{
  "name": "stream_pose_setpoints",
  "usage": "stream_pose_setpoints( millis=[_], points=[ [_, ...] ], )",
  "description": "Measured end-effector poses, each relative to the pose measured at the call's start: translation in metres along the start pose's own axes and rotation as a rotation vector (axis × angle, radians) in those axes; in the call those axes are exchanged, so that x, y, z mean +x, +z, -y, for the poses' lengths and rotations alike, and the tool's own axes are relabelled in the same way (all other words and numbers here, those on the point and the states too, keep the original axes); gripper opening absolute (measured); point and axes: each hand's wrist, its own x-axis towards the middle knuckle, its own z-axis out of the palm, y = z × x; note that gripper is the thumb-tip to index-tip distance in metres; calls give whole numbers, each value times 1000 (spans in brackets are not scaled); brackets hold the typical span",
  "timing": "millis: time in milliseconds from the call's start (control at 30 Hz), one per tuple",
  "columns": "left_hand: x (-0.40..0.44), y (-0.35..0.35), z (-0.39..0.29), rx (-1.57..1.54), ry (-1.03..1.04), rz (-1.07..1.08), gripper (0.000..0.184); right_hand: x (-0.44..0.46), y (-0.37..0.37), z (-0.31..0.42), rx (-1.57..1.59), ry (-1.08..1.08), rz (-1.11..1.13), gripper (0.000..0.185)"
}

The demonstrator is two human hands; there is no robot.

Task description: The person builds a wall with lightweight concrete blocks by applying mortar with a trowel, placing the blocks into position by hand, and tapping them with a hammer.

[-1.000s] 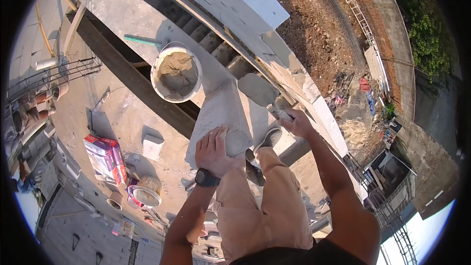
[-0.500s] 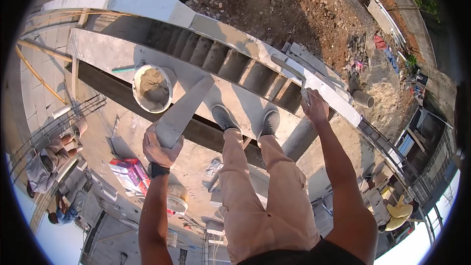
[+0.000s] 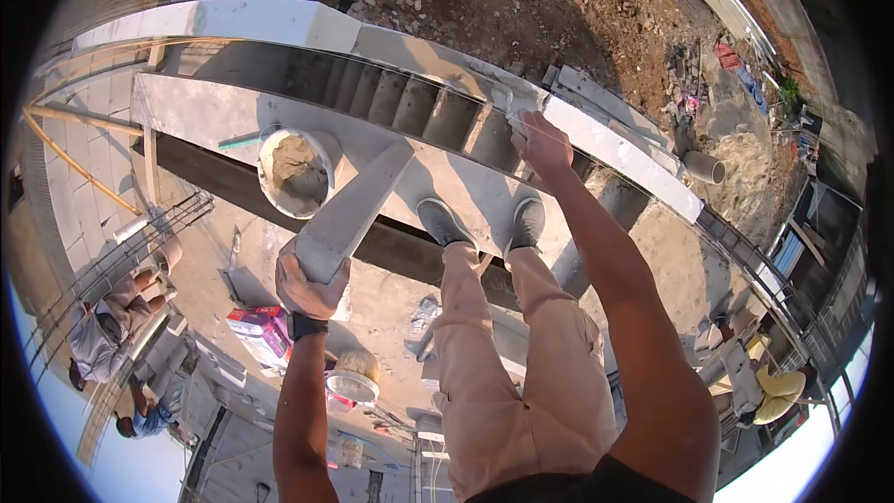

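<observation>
A long grey block [image 3: 356, 212] is gripped at its near end by my left hand [image 3: 310, 287], fingers wrapped round both sides. My right hand [image 3: 543, 151] is closed on the handle of a trowel [image 3: 509, 102], whose blade is hard to make out against the pale top of the wall [image 3: 428, 56]. Left of the block's far end stands a white bucket [image 3: 296, 173] holding grey-brown mortar, with a green stick beside it.
My shoes stand on a concrete ledge [image 3: 209, 112] beside a dark gap. Stair-like recesses [image 3: 386, 98] run along the wall. Red and purple bags [image 3: 263, 331] and a second bucket [image 3: 352, 386] are below. People sit at the left and right edges.
Since one second ago the block has been lifted and swung left in my left hand. My right hand has moved from beside the block out over the wall, then a little left, with the trowel.
</observation>
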Motion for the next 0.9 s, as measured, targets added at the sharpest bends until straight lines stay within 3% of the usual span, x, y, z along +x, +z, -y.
stream_pose_setpoints(
  millis=[233,300,333,400,467,567,667,900],
  points=[
    [15,-5,8,-22,-5,3,76,-10,-8,33,91,180,20,43],
    [18,-10,13,1,7,36,76,-14,-3,54,372,355,0,39],
    [18,-12,16,-6,11,50,76,-15,4,63,367,370,4,39],
    [21,-11,22,35,19,36,77,-8,16,80,713,346,4,38],
    [22,-11,27,31,13,55,77,7,23,108,1099,526,123,39],
    [18,-8,27,43,12,54,76,18,21,141,1321,615,96,41],
    [7,-4,17,53,16,35,76,16,32,148,1396,690,-19,36],
    [-17,9,-17,37,36,-21,75,-44,27,102,1303,768,-49,38]
  ],
)
